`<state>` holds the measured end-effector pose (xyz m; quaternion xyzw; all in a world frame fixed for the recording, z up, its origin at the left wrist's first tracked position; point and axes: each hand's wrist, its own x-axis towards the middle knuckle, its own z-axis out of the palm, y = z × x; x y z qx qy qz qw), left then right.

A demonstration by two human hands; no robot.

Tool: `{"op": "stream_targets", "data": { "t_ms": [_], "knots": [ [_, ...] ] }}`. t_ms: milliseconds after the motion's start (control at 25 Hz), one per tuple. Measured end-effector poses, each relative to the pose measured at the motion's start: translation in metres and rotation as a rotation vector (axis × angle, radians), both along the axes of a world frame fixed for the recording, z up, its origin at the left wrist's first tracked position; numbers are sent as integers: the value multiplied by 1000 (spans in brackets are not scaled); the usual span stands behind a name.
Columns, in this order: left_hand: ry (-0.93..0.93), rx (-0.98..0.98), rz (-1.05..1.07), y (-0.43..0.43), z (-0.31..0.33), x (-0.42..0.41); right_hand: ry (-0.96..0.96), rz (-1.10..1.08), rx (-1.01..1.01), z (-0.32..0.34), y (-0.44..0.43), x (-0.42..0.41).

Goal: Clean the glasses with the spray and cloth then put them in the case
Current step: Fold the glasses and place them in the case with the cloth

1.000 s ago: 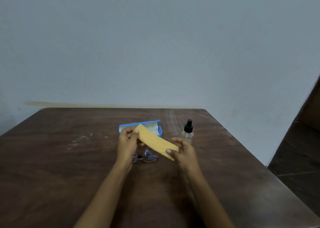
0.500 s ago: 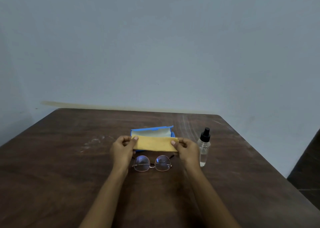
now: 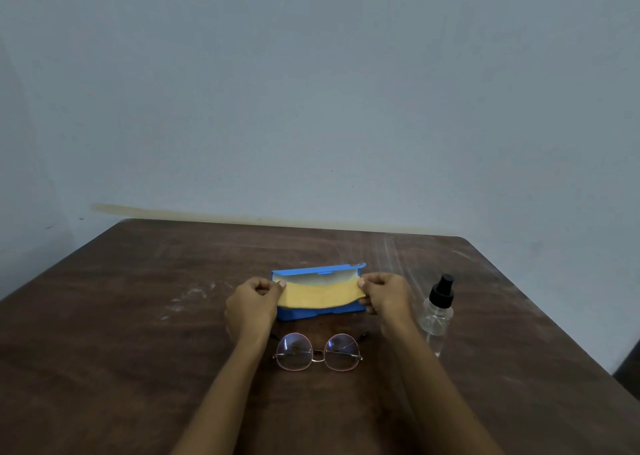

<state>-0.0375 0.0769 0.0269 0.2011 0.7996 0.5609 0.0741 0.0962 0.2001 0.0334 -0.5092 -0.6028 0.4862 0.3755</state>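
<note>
Yellow soft cleaning cloth (image 3: pixel 317 296) was stretched flat between my two hands, right over the open blue plastic glasses case (image 3: pixel 313 283) on the dark brown wooden desk (image 3: pixel 121 333). My left hand (image 3: pixel 254 298) was pinched shut on the cloth's left end, thumb and fingers closed; my right hand (image 3: pixel 382 293) was clamped on the right end the same way. Round thin-metal-framed glasses (image 3: pixel 318 352) lay on the desk just in front of the case, nearer me, lenses up and untouched by either hand. Clear small spray bottle with a black pump top (image 3: pixel 437 311) stood upright just to the right of my right wrist.

By my reckoning the cloth was being readied, and the lenses looked not yet wiped. To do it well, I judged: keep the cloth taut and off the desk so it gathers no grit, and mind that bottle so close to my forearm, since one careless sweep could tip it.
</note>
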Motion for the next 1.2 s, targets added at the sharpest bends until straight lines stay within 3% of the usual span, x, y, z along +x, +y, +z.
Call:
{"op": "stream_targets", "data": {
  "t_ms": [440, 760, 1200],
  "knots": [
    [275, -111, 38, 14, -7, -1, 58, 29, 138, -6, 9, -10],
    [388, -179, -36, 15, -5, -7, -170, -54, 402, -14, -7, -6],
    [501, -282, -77, 21, -3, -12, -560, 7, 568, -16, -10, -3]
  ]
}}
